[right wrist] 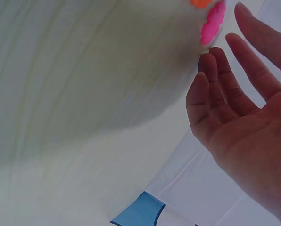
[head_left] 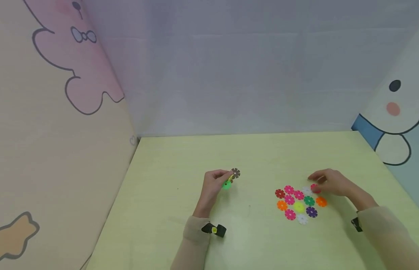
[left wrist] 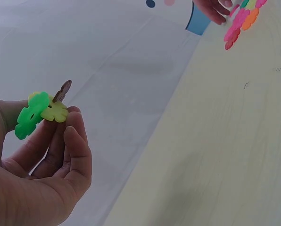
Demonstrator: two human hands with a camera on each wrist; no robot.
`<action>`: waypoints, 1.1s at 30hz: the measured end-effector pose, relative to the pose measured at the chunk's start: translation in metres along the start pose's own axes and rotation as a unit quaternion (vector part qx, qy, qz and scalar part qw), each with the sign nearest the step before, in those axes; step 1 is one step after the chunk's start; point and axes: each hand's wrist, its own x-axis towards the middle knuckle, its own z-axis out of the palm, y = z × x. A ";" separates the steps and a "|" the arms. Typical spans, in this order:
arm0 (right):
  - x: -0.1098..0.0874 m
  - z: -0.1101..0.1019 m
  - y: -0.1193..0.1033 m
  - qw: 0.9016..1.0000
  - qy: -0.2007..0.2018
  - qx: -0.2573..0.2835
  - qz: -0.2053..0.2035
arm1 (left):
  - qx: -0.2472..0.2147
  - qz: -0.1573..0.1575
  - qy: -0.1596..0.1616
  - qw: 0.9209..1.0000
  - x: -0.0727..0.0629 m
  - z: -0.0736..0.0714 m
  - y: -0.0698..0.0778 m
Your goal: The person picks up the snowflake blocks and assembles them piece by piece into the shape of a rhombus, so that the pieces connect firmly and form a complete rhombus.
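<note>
At the pale table (head_left: 145, 168), pinching with the left hand (head_left: 211, 186), reaching with the right hand (head_left: 334, 182).
Hovering at the edge of the loose discs (head_left: 299, 205), laid flat and close together, probably for easy picking; gripping nothing visible there, with fingers loosely bent; impossible to tell whether touching the pink disc (right wrist: 213, 23). Grasping, off the table, the joined green disc (left wrist: 27, 125), yellow disc (left wrist: 55, 112) and brown disc (left wrist: 62, 90), apparently held near the yellow to leave the brown sticking out free.

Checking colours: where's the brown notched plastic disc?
In the head view, right of centre, the left hand holds the brown disc above the bright green plastic disc.
</note>
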 end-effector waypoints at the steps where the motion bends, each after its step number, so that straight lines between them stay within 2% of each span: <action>1: -0.001 0.000 0.002 1.000 -0.001 -0.003 -0.001 | 0.000 0.001 0.000 1.000 0.000 0.000 0.000; 16: -0.002 0.004 0.012 0.999 0.019 -0.030 0.025 | -0.005 0.007 -0.005 1.000 -0.001 -0.003 0.001; 25: -0.003 0.005 0.015 0.999 0.020 -0.028 0.020 | -0.006 0.007 -0.007 1.000 -0.001 -0.002 0.001; 33: -0.004 0.003 0.014 1.000 0.011 -0.026 0.009 | -0.003 -0.004 0.004 1.000 -0.002 -0.002 0.001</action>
